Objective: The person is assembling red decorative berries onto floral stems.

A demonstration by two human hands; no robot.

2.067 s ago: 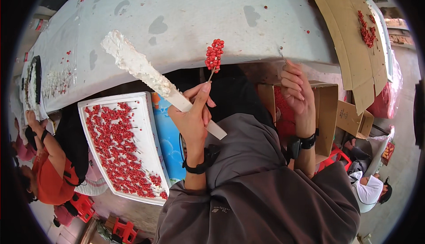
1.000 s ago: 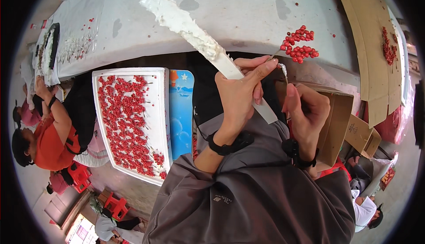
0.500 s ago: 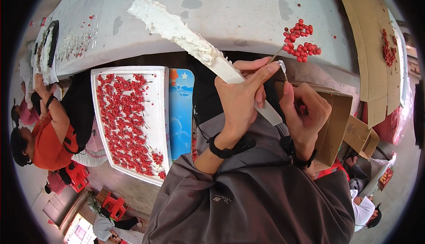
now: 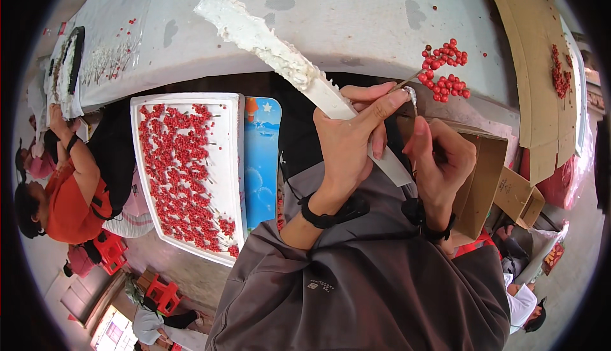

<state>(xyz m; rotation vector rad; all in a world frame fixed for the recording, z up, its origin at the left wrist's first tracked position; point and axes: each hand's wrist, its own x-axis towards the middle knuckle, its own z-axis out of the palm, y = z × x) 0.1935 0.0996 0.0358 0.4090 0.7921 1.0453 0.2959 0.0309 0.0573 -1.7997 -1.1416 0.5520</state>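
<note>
Berries, red and clustered on a forked sprig, show against the near edge of the bench, right of centre in the view I work from afar. I have the left hand grasping two things: its fingers pinch the sprig's stalk, and the same hand clamps a pale strip, slanting from far left to near right, its far length caked in white paste.

The right hand's fingers pinch a thin stem, its white-coated tip just beside the left thumb; whether the two touch, I cannot tell.

To the left, a white tray carries a dense spread of red bunches, alongside a blue panel. A carton stands beside the right hand; farther right, a cardboard sheet bears more berries. A co-worker in orange reaches toward the bench's left end.
</note>
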